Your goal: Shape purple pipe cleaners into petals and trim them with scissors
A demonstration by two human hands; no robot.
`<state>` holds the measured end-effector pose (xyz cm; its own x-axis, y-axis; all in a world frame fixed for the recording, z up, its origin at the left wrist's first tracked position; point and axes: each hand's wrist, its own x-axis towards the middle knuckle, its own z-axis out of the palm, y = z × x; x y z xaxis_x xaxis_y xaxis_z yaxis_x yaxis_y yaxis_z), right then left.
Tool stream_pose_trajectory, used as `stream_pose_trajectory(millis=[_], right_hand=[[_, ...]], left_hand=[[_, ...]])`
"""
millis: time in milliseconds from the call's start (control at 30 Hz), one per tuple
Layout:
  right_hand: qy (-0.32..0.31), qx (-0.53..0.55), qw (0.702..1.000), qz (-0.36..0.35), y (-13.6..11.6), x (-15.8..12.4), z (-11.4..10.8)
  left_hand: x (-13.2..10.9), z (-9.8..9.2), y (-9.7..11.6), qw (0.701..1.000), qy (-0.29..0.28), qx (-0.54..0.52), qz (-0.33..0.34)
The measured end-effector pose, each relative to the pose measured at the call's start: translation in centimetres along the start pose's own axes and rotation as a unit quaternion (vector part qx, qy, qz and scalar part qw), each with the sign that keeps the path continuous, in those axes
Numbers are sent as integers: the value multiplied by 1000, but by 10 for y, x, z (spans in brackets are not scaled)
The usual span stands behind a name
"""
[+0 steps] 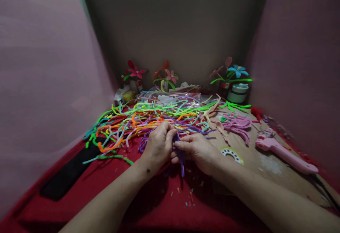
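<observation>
Close together over the red cloth, both hands pinch one purple pipe cleaner piece. My left hand is closed on its upper part, fingers curled and thumb on top. From the other side my right hand grips it between thumb and fingers. A short end of the purple piece hangs below the fingertips; how it is bent inside the hands is hidden. Just beyond the hands spreads a tangled heap of multicoloured pipe cleaners.
On a brown board at right lie pink pipe cleaner petals, a white-and-yellow ring with holes and a corded pink tool. A black flat object lies left. Behind stand pipe cleaner flowers and a lidded jar.
</observation>
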<state>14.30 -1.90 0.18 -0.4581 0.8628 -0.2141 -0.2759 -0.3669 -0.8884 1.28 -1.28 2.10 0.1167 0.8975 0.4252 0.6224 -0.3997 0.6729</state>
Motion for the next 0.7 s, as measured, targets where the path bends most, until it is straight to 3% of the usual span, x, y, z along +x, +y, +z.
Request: stream_pose_trajectory(millis=[133, 200, 267, 333, 400, 567, 700], right_hand=[[18, -38, 999, -2, -3, -3, 1], [10, -40, 999, -9, -4, -4, 1], [-4, -40, 999, -18, -4, -3, 1], [-12, -37, 999, -22, -3, -1, 0], [-8, -26, 999, -17, -1, 1, 0], [15, -16, 1000, 3, 3, 0, 3], [18, -65, 997, -24, 3, -4, 5]], left_hand=[[2, -5, 1, 999, -12, -39, 2], [5, -10, 1, 986, -76, -139, -47], [8, -15, 2, 947, -172, -247, -111], [9, -18, 2, 907, -234, -312, -157], [9, -17, 2, 905, -220, -321, -173], [6, -8, -5, 966, -108, -187, -143], [4, -8, -5, 988, -64, -106, -97]])
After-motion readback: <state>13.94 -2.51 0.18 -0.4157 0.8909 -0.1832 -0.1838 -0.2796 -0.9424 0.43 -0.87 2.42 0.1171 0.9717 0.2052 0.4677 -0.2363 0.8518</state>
